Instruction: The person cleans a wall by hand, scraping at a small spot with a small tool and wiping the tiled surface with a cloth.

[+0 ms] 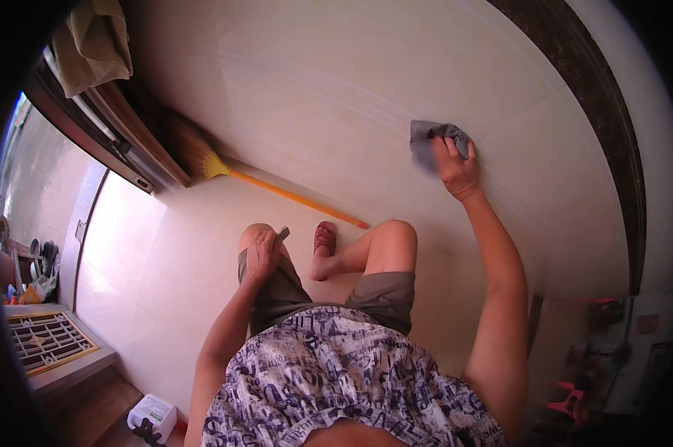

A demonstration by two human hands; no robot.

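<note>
My right hand (pixel 458 172), arm stretched out, grips a crumpled grey cloth (pixel 423 129) and presses it against the pale tiled wall (pixel 325 84). Part of the cloth is blurred. Over my bent left knee rests my left hand (pixel 262 258), holding a small flat grey-green object (pixel 282 233) whose end sticks out past the fingers; what it is, I cannot tell. Between my knees a foot in a dark red sandal (pixel 325 237) stands on the floor tiles. The orange handle (pixel 297 195) of a broom lies along the foot of the wall, just beyond that sandal.
The broom's bristles (pixel 184 146) lie beside the door frame (pixel 141 134), under a hanging beige towel (pixel 93 50). A white plastic jug (pixel 156 412) with a label stands at lower left, below a metal grille (pixel 48 339). A pink stool (pixel 568 399) is at lower right.
</note>
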